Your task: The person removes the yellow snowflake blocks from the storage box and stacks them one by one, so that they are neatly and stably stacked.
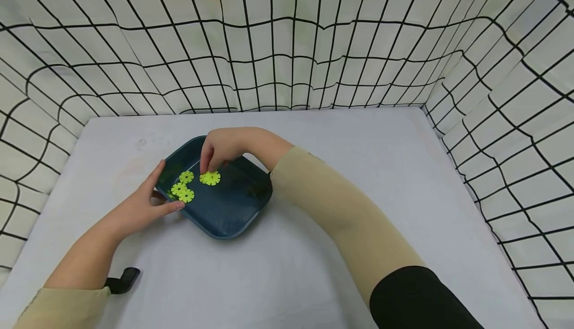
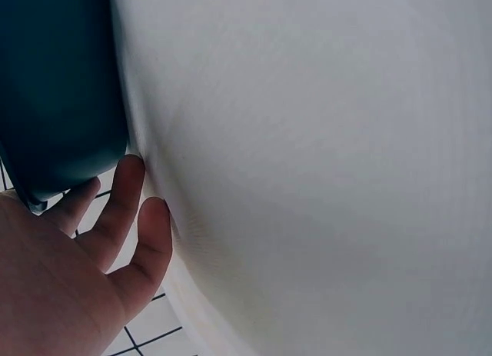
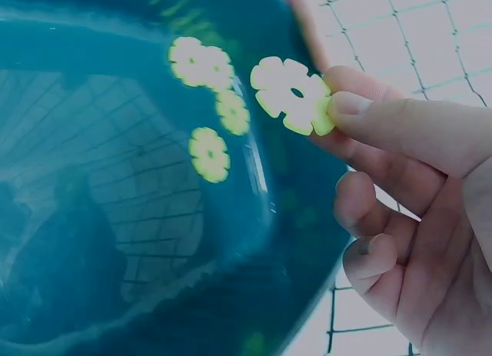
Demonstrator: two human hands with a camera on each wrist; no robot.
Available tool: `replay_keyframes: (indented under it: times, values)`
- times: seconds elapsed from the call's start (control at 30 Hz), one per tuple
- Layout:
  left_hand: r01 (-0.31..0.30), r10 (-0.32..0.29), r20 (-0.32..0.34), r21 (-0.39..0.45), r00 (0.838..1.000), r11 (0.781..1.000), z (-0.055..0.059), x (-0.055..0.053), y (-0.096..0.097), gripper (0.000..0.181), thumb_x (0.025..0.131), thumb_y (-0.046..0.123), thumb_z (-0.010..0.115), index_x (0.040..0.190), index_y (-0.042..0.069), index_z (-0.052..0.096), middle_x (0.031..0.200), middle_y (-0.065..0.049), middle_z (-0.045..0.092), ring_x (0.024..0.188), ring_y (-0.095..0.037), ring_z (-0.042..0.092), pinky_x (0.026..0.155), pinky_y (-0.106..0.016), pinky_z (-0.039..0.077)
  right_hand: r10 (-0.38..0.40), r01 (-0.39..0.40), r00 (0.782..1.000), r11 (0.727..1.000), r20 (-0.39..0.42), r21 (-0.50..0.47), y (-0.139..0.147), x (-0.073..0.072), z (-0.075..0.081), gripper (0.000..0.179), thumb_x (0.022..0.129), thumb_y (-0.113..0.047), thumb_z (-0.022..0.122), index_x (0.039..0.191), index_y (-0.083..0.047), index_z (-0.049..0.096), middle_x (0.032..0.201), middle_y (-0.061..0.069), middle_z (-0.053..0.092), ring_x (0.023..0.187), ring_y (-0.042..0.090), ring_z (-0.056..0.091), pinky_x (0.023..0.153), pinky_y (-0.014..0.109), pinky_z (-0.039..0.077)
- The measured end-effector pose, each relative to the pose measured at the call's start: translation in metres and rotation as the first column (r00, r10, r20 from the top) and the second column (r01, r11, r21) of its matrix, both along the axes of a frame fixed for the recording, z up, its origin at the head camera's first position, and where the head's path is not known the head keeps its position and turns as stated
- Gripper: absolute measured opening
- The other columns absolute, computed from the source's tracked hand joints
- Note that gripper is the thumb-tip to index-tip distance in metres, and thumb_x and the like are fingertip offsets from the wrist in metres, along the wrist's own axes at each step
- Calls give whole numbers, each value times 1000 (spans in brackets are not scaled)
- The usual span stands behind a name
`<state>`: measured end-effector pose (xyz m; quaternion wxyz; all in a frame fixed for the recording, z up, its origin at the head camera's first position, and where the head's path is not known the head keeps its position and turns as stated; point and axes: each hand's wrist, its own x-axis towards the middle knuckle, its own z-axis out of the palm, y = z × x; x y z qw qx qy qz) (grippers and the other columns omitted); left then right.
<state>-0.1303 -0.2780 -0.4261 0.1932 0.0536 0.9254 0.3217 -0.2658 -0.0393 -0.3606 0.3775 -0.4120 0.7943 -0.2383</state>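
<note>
My right hand point(image 1: 221, 147) reaches over the dark teal tray point(image 1: 224, 214) and pinches a yellow-green flower-shaped disc point(image 3: 294, 94) between thumb and fingertips. In the right wrist view this disc is raised above the tray floor, its notched petals and centre hole showing. Several matching discs point(image 1: 186, 196) lie in the tray, grouped near its left corner. My left hand point(image 1: 145, 204) spreads around that corner, thumb and index finger along the rim. Its other fingers point(image 2: 119, 210) rest outside against the tray's lower side, close to the table.
A white-covered table point(image 1: 341, 179) lies under the tray. Black wire mesh point(image 1: 278, 60) with white sheeting behind it surrounds the back and sides. Near my left wrist a black strap end point(image 1: 123, 281) sticks out over the table.
</note>
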Motion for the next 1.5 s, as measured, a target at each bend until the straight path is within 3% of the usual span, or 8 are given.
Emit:
replay_keyframes:
  times: [0.23,0.5,0.83,1.0,1.13,1.27,1.5]
  values:
    - [-6,6,5,-7,1000,1000,-1,-1,1,115,90,49,69,156,19,-20,143,-33,32,112,-42,49,85,-52,47,-59,60,998,997,17,-48,28,-14,11,18,96,-15,66,111,-15,77,105,-5,69,77,15,57,68,27,44]
    - [-3,3,-14,-9,1000,1000,0,1,2,115,90,48,70,157,17,-19,138,-33,37,110,-41,52,84,-51,47,-154,156,988,985,30,-75,62,-26,12,17,95,-17,67,106,-22,79,100,-3,71,80,23,59,66,28,43]
    - [5,-5,-27,2,1000,1000,0,2,0,115,90,46,70,157,19,-19,135,-31,41,108,-38,54,83,-50,47,-234,239,969,969,79,-59,104,-37,-5,18,95,-16,67,108,-18,79,98,-1,71,94,43,58,68,30,44]
    - [7,-7,-31,1,1000,1000,-1,2,0,114,90,46,70,157,20,-19,136,-31,39,108,-38,54,83,-50,47,-277,281,955,959,110,-26,126,-38,-18,17,95,-16,66,105,-20,79,97,1,71,96,46,56,71,35,45]
    - [8,-8,-30,1,1000,1000,-2,1,1,114,90,46,70,157,20,-19,135,-31,39,108,-38,53,82,-49,48,-325,329,936,944,133,-9,148,-39,-29,17,96,-15,66,104,-20,79,98,4,70,94,45,56,76,40,46]
    - [6,-5,-29,5,1000,1000,-1,1,1,115,90,46,71,157,20,-19,138,-31,37,108,-38,53,83,-49,47,-371,374,918,928,142,5,169,-39,-40,17,96,-16,65,106,-19,78,99,8,70,83,35,56,78,42,46]
    - [-1,1,-23,-5,1000,1000,-1,1,2,115,90,47,70,157,20,-19,139,-32,36,109,-39,53,83,-50,47,-426,429,895,903,135,9,205,-37,-56,19,95,-19,66,109,-17,77,95,6,69,75,24,53,71,34,44]
